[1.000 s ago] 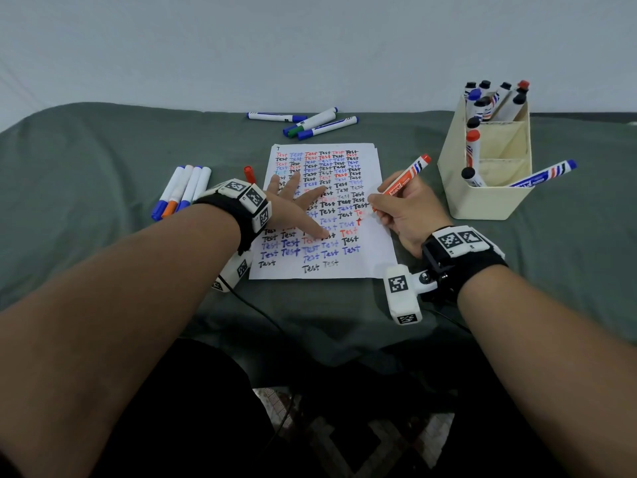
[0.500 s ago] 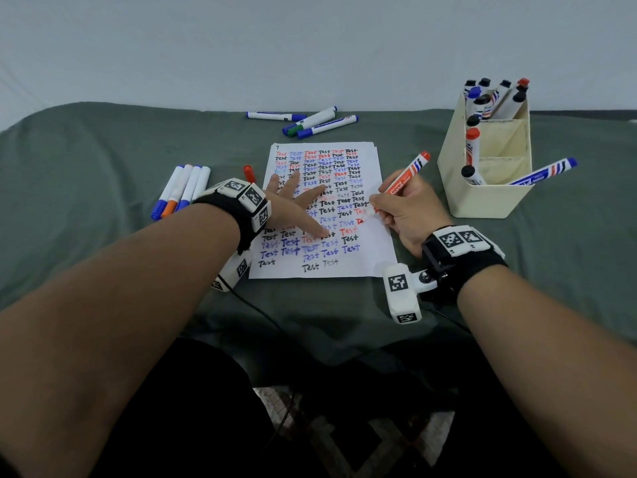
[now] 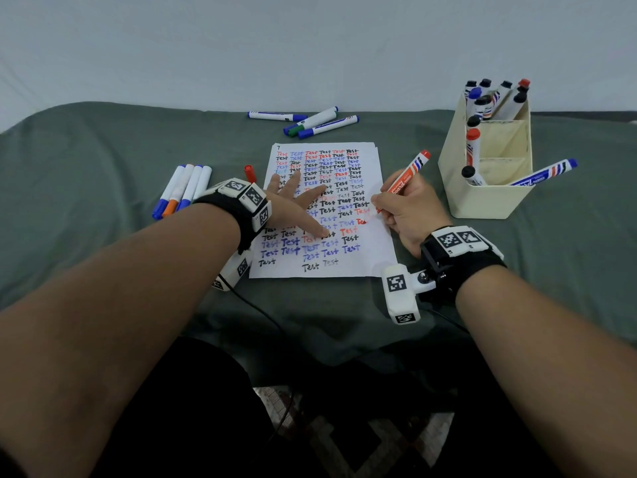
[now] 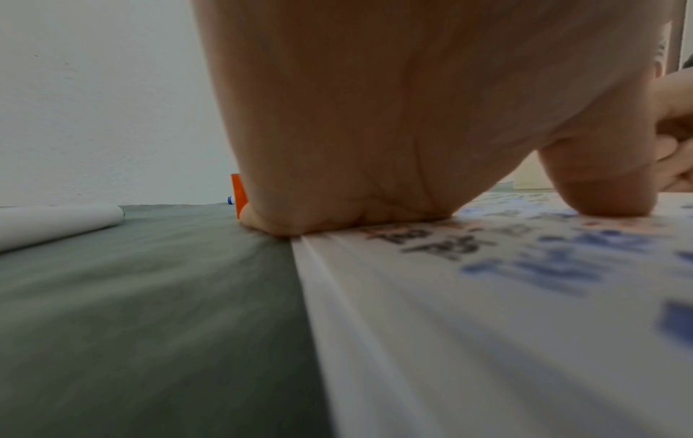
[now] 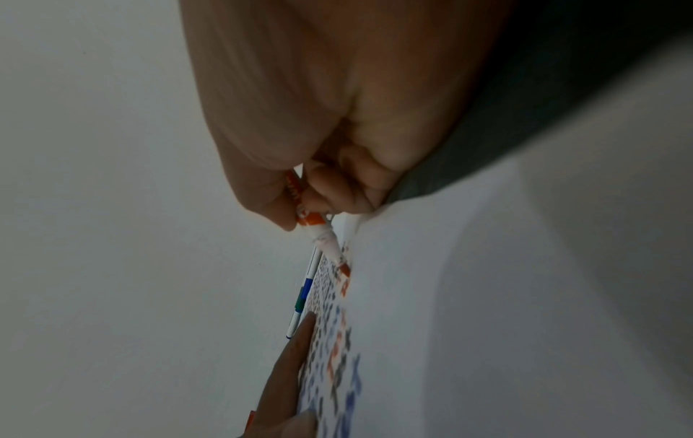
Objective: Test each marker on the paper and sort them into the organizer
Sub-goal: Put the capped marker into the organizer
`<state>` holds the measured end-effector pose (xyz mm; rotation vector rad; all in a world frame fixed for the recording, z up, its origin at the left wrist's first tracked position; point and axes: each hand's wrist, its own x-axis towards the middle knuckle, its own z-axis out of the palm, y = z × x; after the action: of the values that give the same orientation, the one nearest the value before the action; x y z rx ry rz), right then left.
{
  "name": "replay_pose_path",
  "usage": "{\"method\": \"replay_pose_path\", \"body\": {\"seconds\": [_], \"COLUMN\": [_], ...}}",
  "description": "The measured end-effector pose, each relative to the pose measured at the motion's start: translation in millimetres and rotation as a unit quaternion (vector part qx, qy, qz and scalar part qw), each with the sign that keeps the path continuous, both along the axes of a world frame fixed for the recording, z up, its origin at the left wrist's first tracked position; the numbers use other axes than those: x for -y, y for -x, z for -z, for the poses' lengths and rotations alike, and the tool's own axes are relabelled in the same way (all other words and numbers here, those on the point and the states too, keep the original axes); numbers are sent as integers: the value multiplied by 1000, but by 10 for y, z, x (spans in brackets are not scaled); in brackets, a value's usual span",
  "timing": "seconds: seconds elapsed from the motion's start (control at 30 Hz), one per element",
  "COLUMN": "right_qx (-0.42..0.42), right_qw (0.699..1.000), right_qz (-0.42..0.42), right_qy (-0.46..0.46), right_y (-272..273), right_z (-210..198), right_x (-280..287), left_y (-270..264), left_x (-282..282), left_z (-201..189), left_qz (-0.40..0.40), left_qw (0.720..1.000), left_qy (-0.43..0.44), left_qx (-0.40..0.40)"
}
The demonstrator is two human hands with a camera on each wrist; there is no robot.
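A surface draped in a grey-green cloth [image 3: 86, 160] carried everything. On it lay a sheet of paper [image 3: 365, 267] covered in rows of the word "Test", a red cap [image 3: 250, 173] just beside the paper's left edge, four markers [image 3: 182, 189] side by side further left, and three more markers [image 3: 306, 119] beyond the paper's far edge. A cream organizer [image 3: 482, 198] stood on the cloth to the right of the paper, holding upright markers, with one striped marker [image 3: 544, 173] leaning out over its right wall.
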<state>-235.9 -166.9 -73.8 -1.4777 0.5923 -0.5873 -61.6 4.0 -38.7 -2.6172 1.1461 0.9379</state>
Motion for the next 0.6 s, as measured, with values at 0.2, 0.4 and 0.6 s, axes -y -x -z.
{"method": "replay_pose_path", "body": {"seconds": [0.2, 0.4, 0.6], "right_qx": [11, 8, -2], "right_qw": [1000, 1000, 1000], "right_qz": [23, 17, 16], "right_qy": [-11, -10, -9], "right_y": [-22, -27, -20], "right_z": [31, 35, 42], "right_x": [25, 13, 38], "left_y": [-1, 7, -1], "left_x": [1, -1, 0], "left_z": [18, 4, 12], "left_qz": [1, 2, 1], "left_qw": [1000, 1000, 1000], "left_qy": [-5, -5, -3], "left_qx": [5, 5, 10]}}
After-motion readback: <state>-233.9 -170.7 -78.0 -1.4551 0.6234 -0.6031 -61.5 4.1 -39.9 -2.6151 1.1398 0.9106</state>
